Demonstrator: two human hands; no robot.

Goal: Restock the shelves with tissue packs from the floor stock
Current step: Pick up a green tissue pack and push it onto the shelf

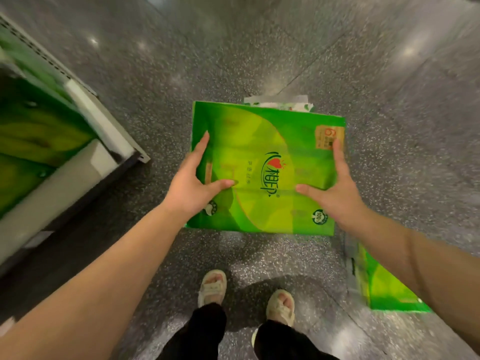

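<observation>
A large green tissue pack (267,152) with a red heart logo lies flat in front of me, above the speckled floor. My left hand (189,188) grips its left edge, thumb lying across the top face and forefinger along the side. My right hand (337,196) grips the right edge the same way. The rest of my fingers are hidden under the pack. A white and green pack (283,103) peeks out from behind its far edge. Another green pack (384,289) lies on the floor at the lower right, partly behind my right arm.
A white metal shelf unit (104,131) stands at the left, with blurred green packs (33,131) on it. My feet in pale sandals (213,287) stand on the grey terrazzo floor (259,48) just below the pack.
</observation>
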